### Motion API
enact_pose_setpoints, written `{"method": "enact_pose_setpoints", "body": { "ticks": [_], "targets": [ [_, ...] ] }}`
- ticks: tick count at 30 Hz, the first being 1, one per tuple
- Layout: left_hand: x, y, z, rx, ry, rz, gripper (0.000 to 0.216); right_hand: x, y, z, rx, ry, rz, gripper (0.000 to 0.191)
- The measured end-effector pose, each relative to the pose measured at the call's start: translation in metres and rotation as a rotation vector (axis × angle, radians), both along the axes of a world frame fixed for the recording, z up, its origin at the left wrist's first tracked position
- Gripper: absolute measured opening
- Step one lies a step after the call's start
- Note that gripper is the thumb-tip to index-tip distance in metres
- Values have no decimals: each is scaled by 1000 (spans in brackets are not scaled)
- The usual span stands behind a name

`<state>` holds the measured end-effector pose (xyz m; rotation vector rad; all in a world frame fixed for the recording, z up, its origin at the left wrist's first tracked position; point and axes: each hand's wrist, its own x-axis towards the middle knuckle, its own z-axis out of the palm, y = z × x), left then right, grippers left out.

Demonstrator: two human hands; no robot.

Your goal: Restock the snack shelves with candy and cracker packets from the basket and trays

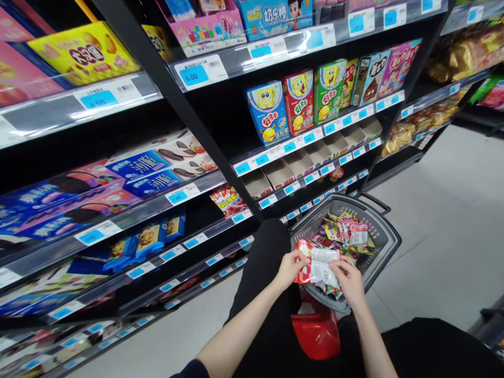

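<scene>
red-and-white glossy plastic snack packet (321, 265): held up between both hands, over the near part of a grey perforated plastic basket (384, 262), printed white panel toward my camera. from my remote view i cannot tell whether its underside touches the heap of small multicoloured wrapped packets (340, 231) lying in the basket.

risks, as i judge them:
1. slip. the film looks slick, and both holds sit near the ends. if one pinch loosens, the packet would probably swing down or drop onto the heap, where it could be lost among similar wrappers.
2. tear. if the hands were to pull apart, the strain would fall on the film between them and a seam might give.
3. spill. the basket stands close beside a bent knee in black cloth (271, 249); a nudge from the leg could tip it. a red glossy object (317, 336) shows below the near edge, but what bears the basket is mostly hidden, so i cannot rate its steadiness.

hands:
left hand (290, 270): pinching the packet's left end, thumb laid on the face, fingers curled behind and largely out of sight.
right hand (349, 278): pinching the right end, thumb on the face, fingers bent along the edge, grip seemingly light. neither hand is spread.
</scene>
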<state>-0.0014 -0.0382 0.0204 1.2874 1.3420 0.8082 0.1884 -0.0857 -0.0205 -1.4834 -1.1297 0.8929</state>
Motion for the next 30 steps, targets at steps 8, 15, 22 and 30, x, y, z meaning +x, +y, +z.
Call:
{"method": "enact_pose_setpoints", "body": {
  "ticks": [8,15,22,30],
  "targets": [
    [0,-2,-2,-1,-19,-5,18,5,-1,2,-37,101,81,29],
    [1,-3,-1,9,-68,-18,14,6,-2,-2,-62,279,89,34],
    [-1,0,-3,-2,-136,-42,15,14,-5,4,-189,469,157,47],
    [-4,3,1,-87,-194,-105,6,25,-11,16,-432,625,323,42]
  ]
}}
